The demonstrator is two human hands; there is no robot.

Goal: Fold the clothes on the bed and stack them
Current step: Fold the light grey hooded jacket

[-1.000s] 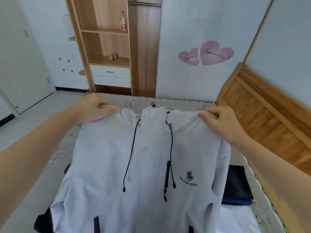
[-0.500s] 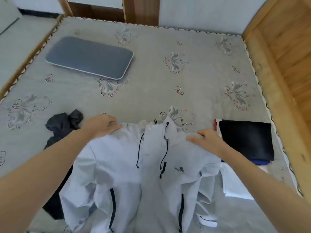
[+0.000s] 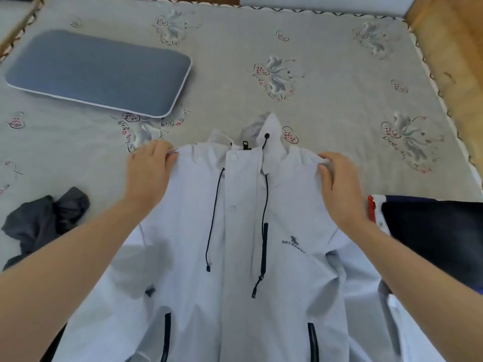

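A pale grey hooded jacket (image 3: 235, 257) with dark drawstrings and a small chest logo lies front up on the bed (image 3: 326, 100), collar pointing away from me. My left hand (image 3: 150, 169) pinches its left shoulder. My right hand (image 3: 337, 178) grips the right shoulder. A crumpled dark grey garment (image 3: 44, 220) sits at the left, partly under my forearm. At the right edge lies a folded dark navy garment (image 3: 433, 231), with white cloth (image 3: 407, 325) showing below it.
A blue-grey pillow (image 3: 99, 71) with white piping lies at the far left of the patterned mattress. A wooden bed frame (image 3: 449, 61) runs along the right side. Open sheet stretches beyond the jacket's collar.
The jacket went from held up in front of the wardrobe to spread down on the bed. My view tilted down to the mattress. Both hands kept hold of the shoulders.
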